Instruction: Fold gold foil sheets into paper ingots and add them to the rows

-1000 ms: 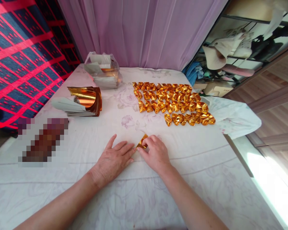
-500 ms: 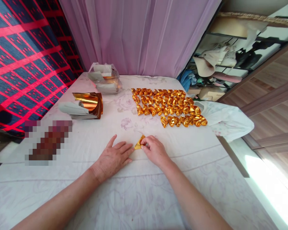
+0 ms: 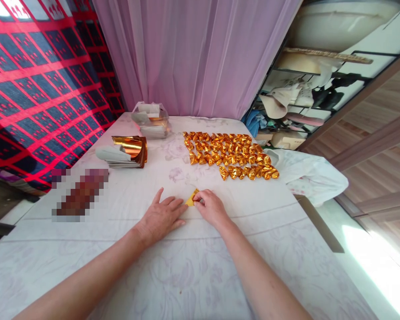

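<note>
A small gold foil paper piece (image 3: pixel 191 198), partly folded, lies on the white floral cloth (image 3: pixel 186 266) in front of me. My right hand (image 3: pixel 210 207) pinches its right edge between thumb and fingers. My left hand (image 3: pixel 162 216) lies flat on the cloth just left of it, fingertips touching or nearly touching the foil. Farther back sit several rows of finished gold folded pieces (image 3: pixel 229 154).
A stack of gold and white foil sheets (image 3: pixel 124 152) lies at the back left, with a clear plastic bag of more sheets (image 3: pixel 151 120) behind it. A pixelated patch (image 3: pixel 79 194) covers something at the left. Bunched white cloth (image 3: pixel 310 175) hangs over the right edge. A pink curtain hangs behind.
Both hands stay on the gold piece, the right one's fingers shifting slightly along its edge. The camera has tilted up, so everything sits lower and smaller in view.
</note>
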### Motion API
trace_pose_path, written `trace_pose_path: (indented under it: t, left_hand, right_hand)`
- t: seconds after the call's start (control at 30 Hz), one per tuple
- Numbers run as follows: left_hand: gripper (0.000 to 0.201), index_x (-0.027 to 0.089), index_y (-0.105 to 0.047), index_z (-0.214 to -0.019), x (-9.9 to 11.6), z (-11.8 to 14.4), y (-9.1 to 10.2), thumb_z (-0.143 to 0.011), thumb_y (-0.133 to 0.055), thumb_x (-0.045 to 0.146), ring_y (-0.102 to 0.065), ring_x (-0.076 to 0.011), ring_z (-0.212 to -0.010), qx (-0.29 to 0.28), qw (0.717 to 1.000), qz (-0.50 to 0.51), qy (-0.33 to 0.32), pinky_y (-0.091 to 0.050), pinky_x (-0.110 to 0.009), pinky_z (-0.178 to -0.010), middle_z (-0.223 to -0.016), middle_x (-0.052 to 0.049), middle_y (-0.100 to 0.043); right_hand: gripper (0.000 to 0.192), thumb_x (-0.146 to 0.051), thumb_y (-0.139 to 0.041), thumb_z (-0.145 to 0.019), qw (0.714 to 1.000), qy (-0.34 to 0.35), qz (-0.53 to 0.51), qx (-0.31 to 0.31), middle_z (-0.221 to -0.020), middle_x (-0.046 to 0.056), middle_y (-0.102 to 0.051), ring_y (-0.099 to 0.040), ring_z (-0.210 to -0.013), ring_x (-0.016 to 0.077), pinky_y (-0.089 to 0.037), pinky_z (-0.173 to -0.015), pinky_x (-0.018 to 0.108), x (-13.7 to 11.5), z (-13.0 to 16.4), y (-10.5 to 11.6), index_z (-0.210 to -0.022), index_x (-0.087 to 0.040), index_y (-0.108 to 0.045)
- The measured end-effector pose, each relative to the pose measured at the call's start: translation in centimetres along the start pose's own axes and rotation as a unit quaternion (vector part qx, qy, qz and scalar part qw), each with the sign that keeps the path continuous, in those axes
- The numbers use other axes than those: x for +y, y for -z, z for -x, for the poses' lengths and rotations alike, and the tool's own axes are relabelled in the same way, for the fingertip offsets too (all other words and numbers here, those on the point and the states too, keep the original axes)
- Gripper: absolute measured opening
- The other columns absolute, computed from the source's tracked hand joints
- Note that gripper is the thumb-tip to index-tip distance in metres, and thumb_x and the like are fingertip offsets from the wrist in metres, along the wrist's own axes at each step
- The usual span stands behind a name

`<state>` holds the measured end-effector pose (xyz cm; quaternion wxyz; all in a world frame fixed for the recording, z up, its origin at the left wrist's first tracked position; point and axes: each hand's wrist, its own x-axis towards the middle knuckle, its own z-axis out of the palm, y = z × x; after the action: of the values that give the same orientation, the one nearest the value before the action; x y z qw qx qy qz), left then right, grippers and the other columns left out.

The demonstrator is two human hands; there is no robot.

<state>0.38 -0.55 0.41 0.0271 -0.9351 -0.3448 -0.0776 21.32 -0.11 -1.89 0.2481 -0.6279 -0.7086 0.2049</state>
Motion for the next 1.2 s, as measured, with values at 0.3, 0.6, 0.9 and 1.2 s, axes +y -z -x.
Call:
trace_pose_path:
  t: [0.3, 0.6, 0.9, 1.2]
  left_hand:
    - [0.035, 0.031, -0.062, -0.129, -1.6, 1.4, -0.9, -0.100, -0.046, 0.043, -0.059, -0.0212, -0.122, 0.021, 1.000, 0.021, -0.008, -0.006, -0.055, -0.120, -0.129, -0.003, -0.067]
    - [0.022, 0.019, -0.068, -0.110, 1.3, 0.8, 0.9, -0.095, -0.056, 0.031, -0.065, -0.0225, -0.094, 0.037, 0.999, -0.005, 0.034, -0.039, -0.046, -0.102, -0.104, -0.006, -0.070]
    - [0.038, 0.018, -0.063, -0.122, 3.8, -0.4, -0.3, -0.094, -0.055, 0.043, -0.060, -0.0261, -0.094, 0.011, 0.995, -0.004, 0.101, -0.044, -0.044, -0.087, -0.103, -0.010, -0.066]
    - [0.044, 0.015, -0.062, -0.124, 3.3, -0.8, -0.4, -0.090, -0.062, 0.043, -0.059, -0.0277, -0.097, 0.004, 0.995, -0.021, 0.097, -0.041, -0.049, -0.096, -0.105, -0.010, -0.065]
  right_hand:
    - [0.013, -0.010, -0.065, -0.078, 1.000, -0.002, 0.001, 0.009, -0.091, 0.000, -0.065, -0.057, -0.070, 0.0117, -0.047, -0.073, 0.027, 0.0, -0.1, -0.1, -0.083, -0.022, -0.066]
    - [0.014, -0.009, -0.062, -0.079, 1.000, 0.004, -0.012, 0.016, -0.090, 0.002, -0.066, -0.061, -0.082, 0.0153, -0.048, -0.076, 0.027, 0.1, 0.1, -0.3, -0.083, -0.022, -0.066]
    - [0.012, -0.012, -0.061, -0.081, 0.999, 0.024, -0.008, 0.032, -0.089, 0.002, -0.065, -0.061, -0.083, 0.0159, -0.048, -0.075, 0.027, 0.1, 0.5, -0.4, -0.083, -0.023, -0.065]
    - [0.028, -0.004, -0.052, -0.082, 0.995, 0.083, 0.053, 0.019, -0.099, 0.004, -0.069, -0.060, -0.096, 0.0201, -0.048, -0.087, 0.034, 0.1, 0.8, 1.8, -0.093, -0.023, -0.069]
